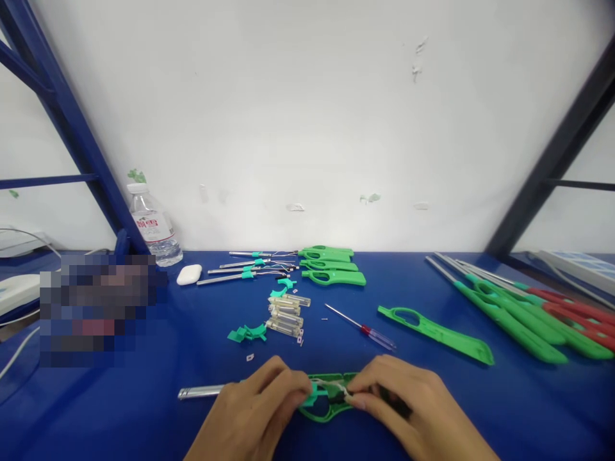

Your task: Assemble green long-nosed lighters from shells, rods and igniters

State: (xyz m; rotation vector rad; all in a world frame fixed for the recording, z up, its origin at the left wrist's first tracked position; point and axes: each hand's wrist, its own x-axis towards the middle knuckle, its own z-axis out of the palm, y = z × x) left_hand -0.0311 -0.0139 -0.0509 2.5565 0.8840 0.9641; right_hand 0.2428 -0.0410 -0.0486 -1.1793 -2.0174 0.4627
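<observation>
Both my hands meet over a green plastic lighter body [328, 397] lying at the near edge of the blue table [480, 410]. My left hand [257, 413] pinches its left part, where a teal trigger piece and a metal tube [202, 391] stick out to the left. Fingers of my right hand [408, 410] are closed on the right part of the body, pressing thin wires and a small part into the shell. What lies under the right fingers is hidden.
Ahead lie small clear tubes [287, 314], teal clips [247, 333], a red-handled screwdriver [365, 328], a loose green shell half [435, 333] and several green lighter halves with metal tubes [331, 264]. Finished green and red lighters [528, 314] lie right. A water bottle [154, 224] and white case [189, 274] stand left.
</observation>
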